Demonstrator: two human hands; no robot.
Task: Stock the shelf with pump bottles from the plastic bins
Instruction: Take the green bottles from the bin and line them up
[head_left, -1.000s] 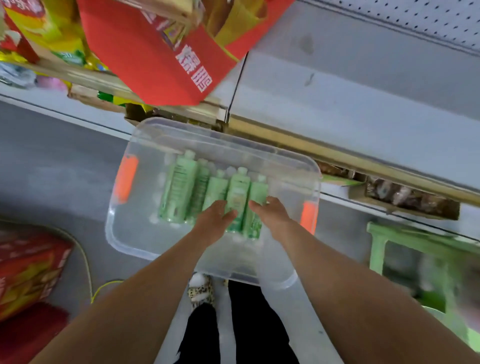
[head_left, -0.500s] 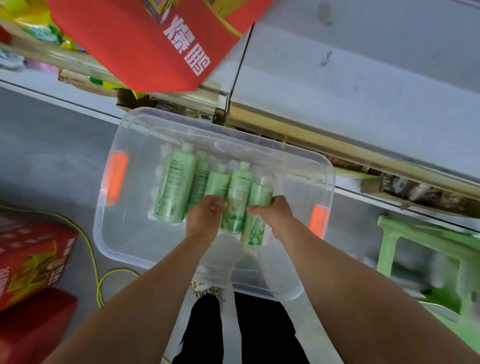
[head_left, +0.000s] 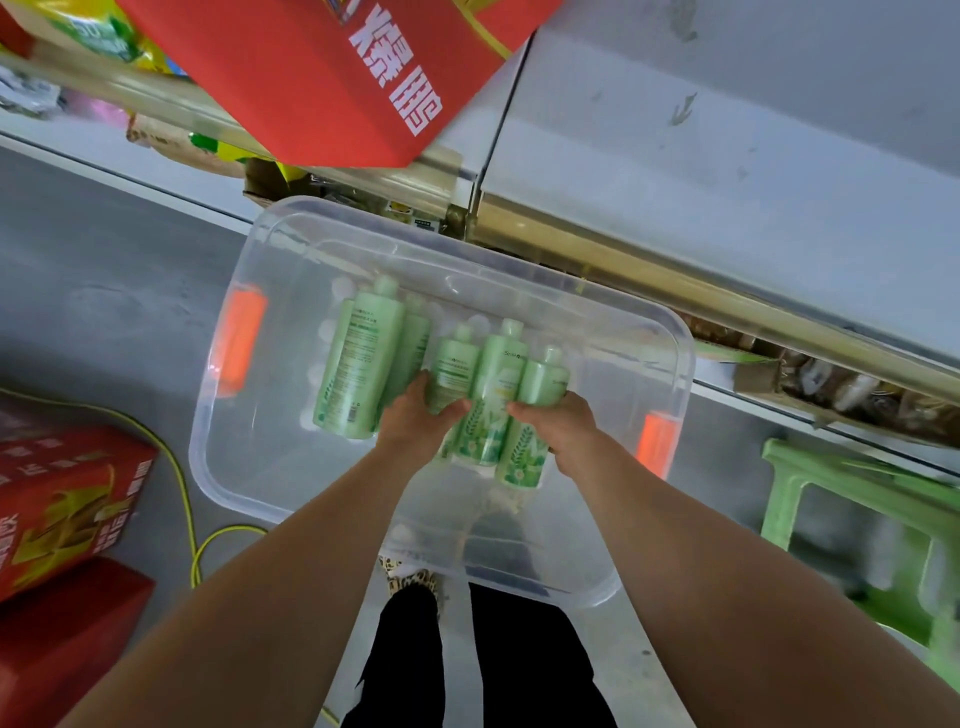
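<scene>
- I see five pale green bottles (head_left: 358, 364) with round green caps. They lie side by side inside the clear plastic bin (head_left: 291, 483), caps pointing at its far rim.
- The three nearest the bin's right wall carry a leaf pattern on their lower halves.
- My left hand (head_left: 421, 415) and right hand (head_left: 558, 426) reach in over the bin's near rim. Each curls its fingers and thumb round that group of three, one hand on either side.
- The two larger bottles lie untouched just left of my left hand.
- The bottle labels have fine print, too small for me to read.
- Beyond the bin's far rim runs the shelf (head_left: 727, 156).
- Above the bin's far left corner hangs a red box (head_left: 291, 67) with white Chinese characters.
</scene>
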